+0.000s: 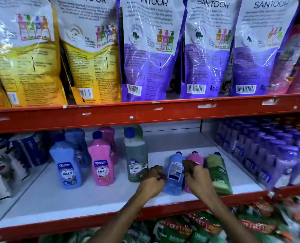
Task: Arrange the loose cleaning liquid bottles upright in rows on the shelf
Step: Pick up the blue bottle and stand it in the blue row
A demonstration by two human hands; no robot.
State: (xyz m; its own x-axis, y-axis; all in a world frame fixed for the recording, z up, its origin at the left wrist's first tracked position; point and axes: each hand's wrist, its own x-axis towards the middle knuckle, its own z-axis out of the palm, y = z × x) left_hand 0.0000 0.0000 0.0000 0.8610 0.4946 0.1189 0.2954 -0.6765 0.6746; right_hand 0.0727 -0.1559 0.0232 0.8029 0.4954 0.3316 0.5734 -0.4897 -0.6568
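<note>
We are working at the white shelf (pixel 45 199) in the lower half of the frame, where three bottles are lying flat, caps pointing to the back: a lying blue bottle (pixel 174 174), a lying pink bottle (pixel 194 159) and a lying green bottle (pixel 219 174), side by side at lower centre-right. Our left hand (pixel 151 182) is curling loosely against the blue one's left flank and our right hand (pixel 197 178) is reaching over its right flank, covering much of the pink one; we cannot tell whether either hand is actually gripping yet or only touching. We judge that we are bracketing the blue bottle from both sides so as to tip it onto its base. To the left, three short rows are already standing: an upright blue bottle (pixel 66 165) and an upright pink bottle (pixel 101 163), both reading "SHAKTI", and an upright green bottle (pixel 136 160) whose label we cannot read; each is fronting another of its colour, so we are probably sorting by colour. On the upper shelf, refill pouches (pixel 152 50) are showing "SANTOOR". Purple bottles (pixel 268 155) are filling the right side, labels blurred.
</note>
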